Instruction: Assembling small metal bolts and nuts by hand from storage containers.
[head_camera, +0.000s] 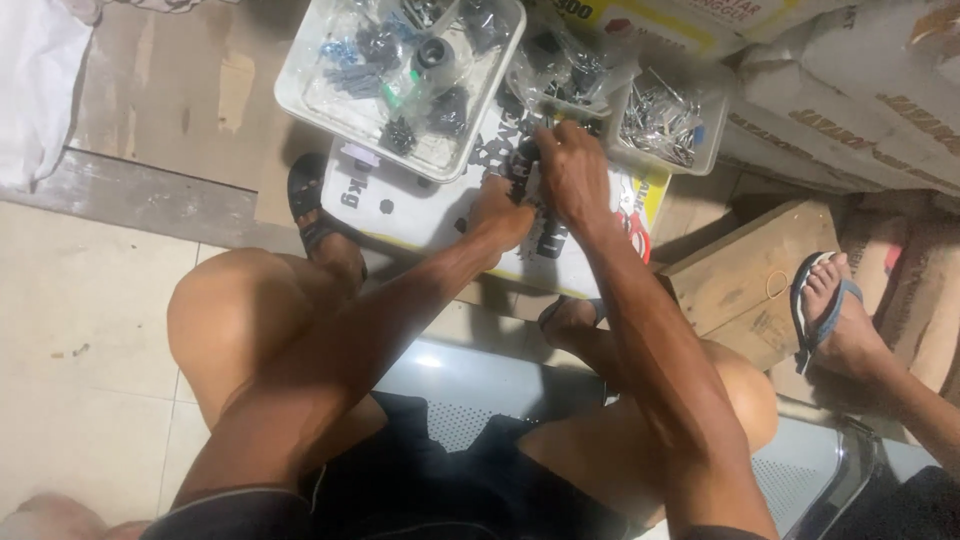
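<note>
Right hand (572, 172) is curled shut around a small black part (524, 165), knuckles up, fingers wrapped over its top end. Left hand (500, 212) sits just below and to the left, touching the right; it looks closed on the lower end of the same part, though the fingertips are hidden, so the grip cannot be told for sure. Both hands work over the middle of a white printed sack (420, 205) lying flat on the floor, which serves as the work surface.

More loose black parts (551, 240) lie on the sack just beside the hands, toward its near edge. Judging by this, some pieces are already out and handled, with one in hand now.

At the sack's far edge sits a clear plastic tray (300, 75) holding bagged black knobs and blue bits, mostly still packed, so plenty looks left to go through. Right of it is a smaller clear tub (712, 140) with shiny metal bits, near the sack's far right corner. Whether any piece is fully assembled cannot be told; parts too small and dark.

The person sits on a perforated metal bench (460, 385), knees apart, black sandal (305, 200) on the foot at the sack's left edge. A wooden board (745, 270) lies off the sack's right side. Another person's foot in a flip-flop (825, 300) rests beside that board, well apart from the hands.
</note>
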